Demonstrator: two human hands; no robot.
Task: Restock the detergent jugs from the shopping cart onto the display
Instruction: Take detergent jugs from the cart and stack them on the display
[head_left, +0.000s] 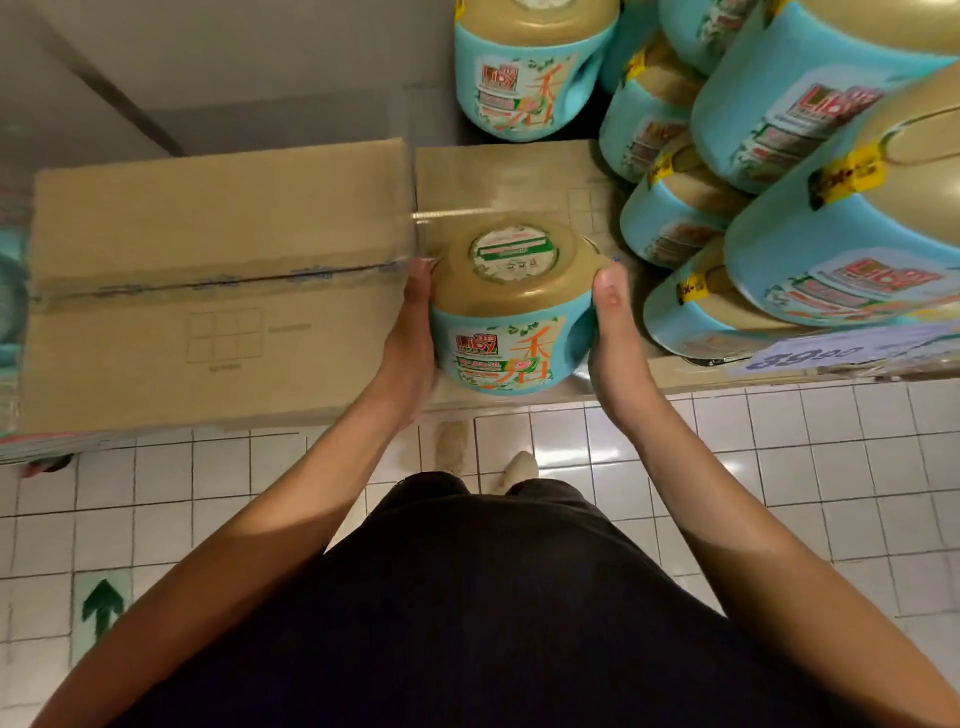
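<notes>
At centre frame, the left hand (410, 332) and right hand (615, 332) press flat, fingers straight, against opposite sides of a detergent jug (511, 312) at a cardboard box's (493, 176) front edge.

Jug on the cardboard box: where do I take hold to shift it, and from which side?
Take the jug by its two flanks, just under the tan cap, coming in from the front with one hand each side, as the left hand and right hand do now. The body is wide and round, no handle shows, and stacked jugs crowd its right.
</notes>
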